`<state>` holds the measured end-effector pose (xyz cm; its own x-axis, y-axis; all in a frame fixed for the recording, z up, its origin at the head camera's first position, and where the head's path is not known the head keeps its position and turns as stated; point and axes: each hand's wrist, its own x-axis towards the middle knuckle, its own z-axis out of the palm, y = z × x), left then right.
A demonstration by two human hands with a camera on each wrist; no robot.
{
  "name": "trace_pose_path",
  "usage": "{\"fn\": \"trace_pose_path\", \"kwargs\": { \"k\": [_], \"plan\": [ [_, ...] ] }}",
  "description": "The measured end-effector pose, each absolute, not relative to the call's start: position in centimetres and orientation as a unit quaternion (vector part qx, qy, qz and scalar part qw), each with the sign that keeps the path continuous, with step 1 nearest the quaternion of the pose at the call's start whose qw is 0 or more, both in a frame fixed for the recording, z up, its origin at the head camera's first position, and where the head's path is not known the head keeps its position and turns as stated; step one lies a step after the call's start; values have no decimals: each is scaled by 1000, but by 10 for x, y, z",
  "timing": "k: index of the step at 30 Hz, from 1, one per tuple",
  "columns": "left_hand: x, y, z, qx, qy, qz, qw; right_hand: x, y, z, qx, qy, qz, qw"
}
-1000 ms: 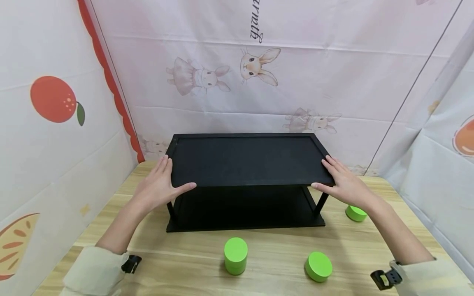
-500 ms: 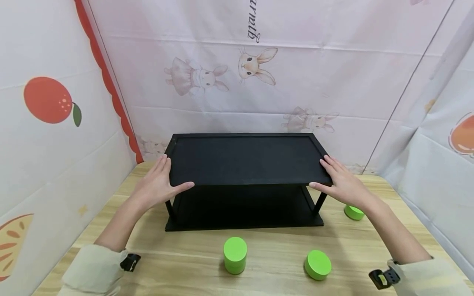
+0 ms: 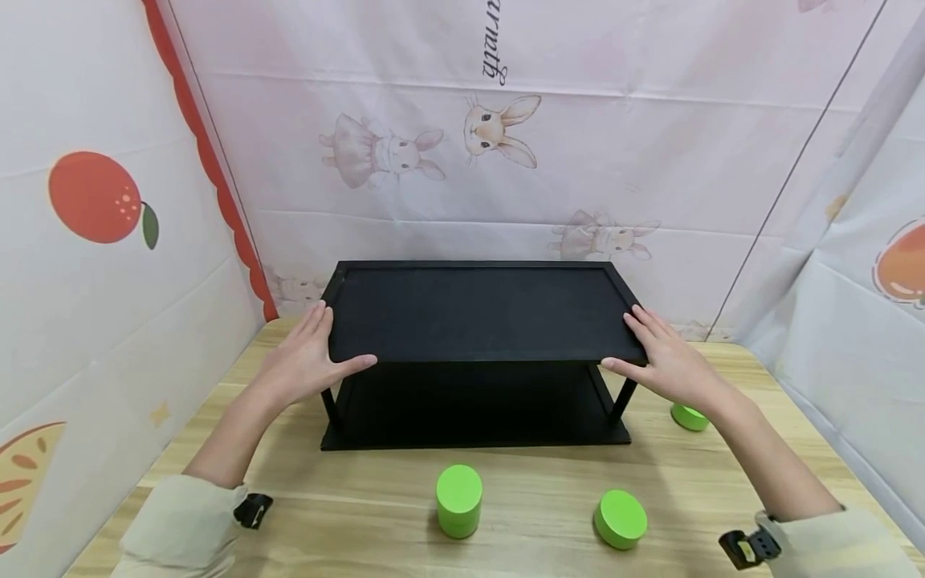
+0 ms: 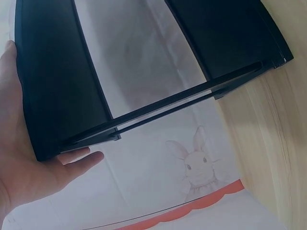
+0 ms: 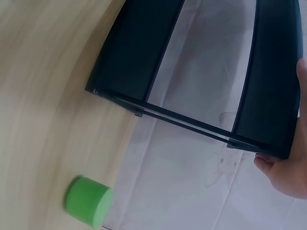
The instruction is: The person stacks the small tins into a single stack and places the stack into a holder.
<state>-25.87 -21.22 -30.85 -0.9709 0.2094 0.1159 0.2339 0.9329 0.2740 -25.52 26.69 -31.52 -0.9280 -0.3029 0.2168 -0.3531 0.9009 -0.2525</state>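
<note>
A black two-tier shelf [image 3: 477,313] stands at the back of the wooden table. My left hand [image 3: 299,365] rests on its left front corner, fingers straight along the side edge and thumb along the front edge. On the right front corner my right hand [image 3: 672,361] lies the same way, as a mirror image. Both wrist views show the shelf's end frames, with the left fingers [image 4: 79,163] and the right hand [image 5: 288,167] against the ends of one tier. The shelf's lower board [image 3: 470,405] sits on the table and bears nothing that I can see.
A tall green cylinder [image 3: 458,502] stands in front of the shelf. To its right is a shorter green cylinder [image 3: 620,519]. Another green piece [image 3: 690,417] is partly hidden behind the right forearm. Printed cloth walls [image 3: 405,88] enclose the table [image 3: 347,514] at back and sides.
The head view has shifted slightly. Both hands keep their places on the shelf corners, and the shelf and green pieces stand as before.
</note>
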Motion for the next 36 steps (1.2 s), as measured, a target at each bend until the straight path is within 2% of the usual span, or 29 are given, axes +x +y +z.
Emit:
{"fn": "trace_pose_path", "kwargs": {
  "k": [12, 24, 36],
  "plan": [
    [-252, -214, -309, -119, -979, -153, 62, -257, 275, -314, 181, -961, 190, 84],
    [-239, -210, -320, -109, -980, -108, 128, -253, 283, -327, 189, -954, 205, 109],
    [-245, -213, -322, -109, -976, -132, 138, -251, 280, -328, 177, -956, 207, 107]
  ]
}}
